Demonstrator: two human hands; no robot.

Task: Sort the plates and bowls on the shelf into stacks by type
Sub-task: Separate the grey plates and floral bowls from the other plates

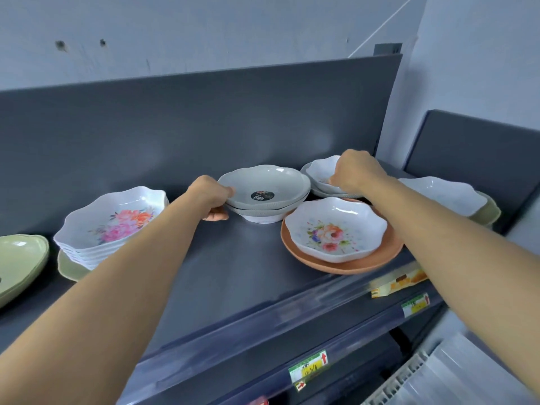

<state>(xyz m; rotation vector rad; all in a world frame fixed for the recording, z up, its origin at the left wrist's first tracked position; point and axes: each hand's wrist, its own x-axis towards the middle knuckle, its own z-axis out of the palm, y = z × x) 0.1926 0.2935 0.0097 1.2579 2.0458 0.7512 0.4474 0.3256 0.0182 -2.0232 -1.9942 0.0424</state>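
Both arms reach far. Left hand (211,197) pinches the grey bowls' (264,188) left rim; right hand (358,171) curls over a scalloped white bowl (321,173), fingers hidden.

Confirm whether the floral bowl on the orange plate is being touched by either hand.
No: the floral bowl sits untouched on the orange plate.

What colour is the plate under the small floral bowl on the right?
Terracotta orange plate, seen in the head view.
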